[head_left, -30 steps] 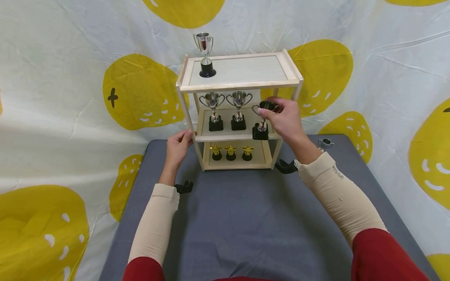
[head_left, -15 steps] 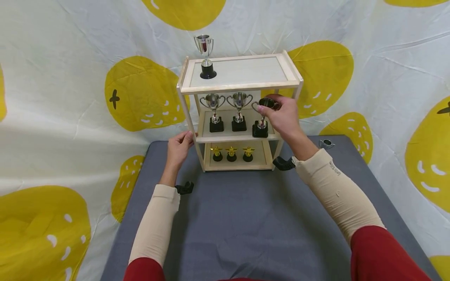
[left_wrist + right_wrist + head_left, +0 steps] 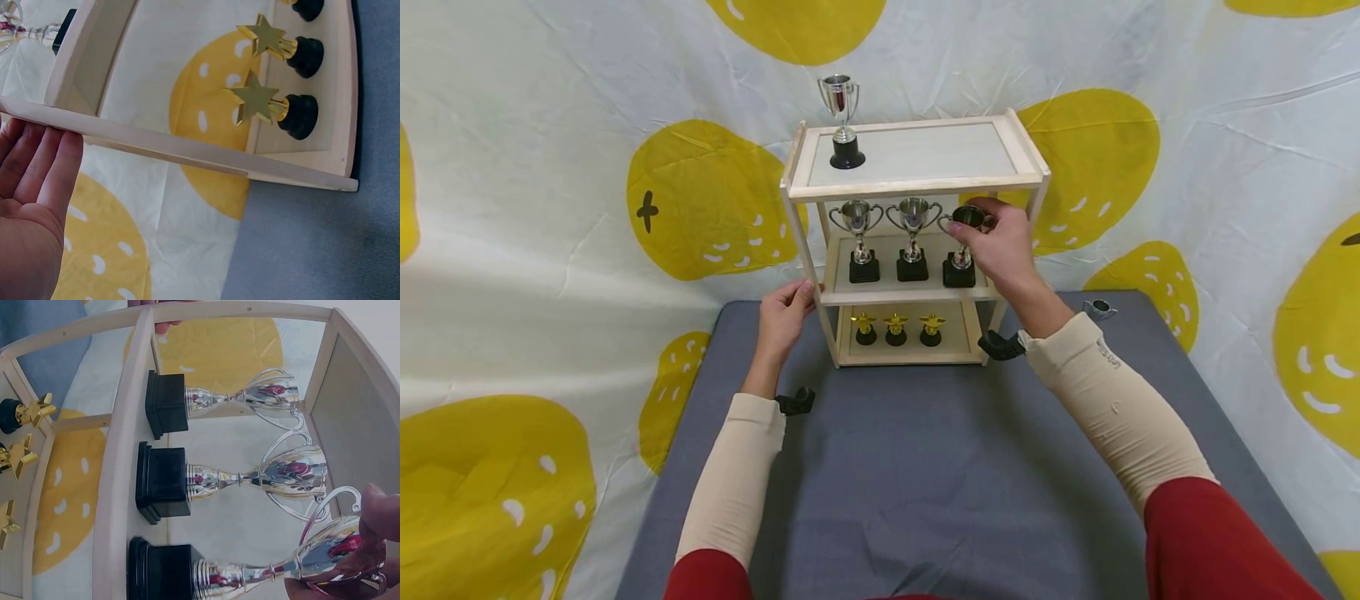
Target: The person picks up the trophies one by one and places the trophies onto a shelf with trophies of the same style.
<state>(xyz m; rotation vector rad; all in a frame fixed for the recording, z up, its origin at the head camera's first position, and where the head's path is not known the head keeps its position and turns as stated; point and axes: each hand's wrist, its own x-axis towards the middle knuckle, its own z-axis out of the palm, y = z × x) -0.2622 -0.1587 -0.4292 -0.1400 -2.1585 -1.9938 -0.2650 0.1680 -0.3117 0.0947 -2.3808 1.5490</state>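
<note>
A silver trophy cup [image 3: 960,258] with a black square base stands at the right of the middle shelf, close over its board. My right hand [image 3: 1000,246] holds it by the cup and handle, thumb in front. Two matching trophies, a left one [image 3: 861,237] and a middle one [image 3: 913,237], stand upright beside it. My left hand [image 3: 784,312] grips the left post of the wooden shelf rack [image 3: 917,182] at middle-board height. In the left wrist view the fingers [image 3: 53,165] reach to the post, their tips hidden behind it.
A taller silver trophy [image 3: 846,125] stands at the top board's left. Small gold star trophies [image 3: 895,329] line the bottom board. Another silver cup [image 3: 1099,309] stands on the grey table [image 3: 910,467], right of the rack, partly hidden by my right arm. A patterned cloth hangs behind.
My right hand has moved the trophy back and slightly up in view, from the shelf's front edge onto the middle board, in line with the other two. The left hand stays at the post.
</note>
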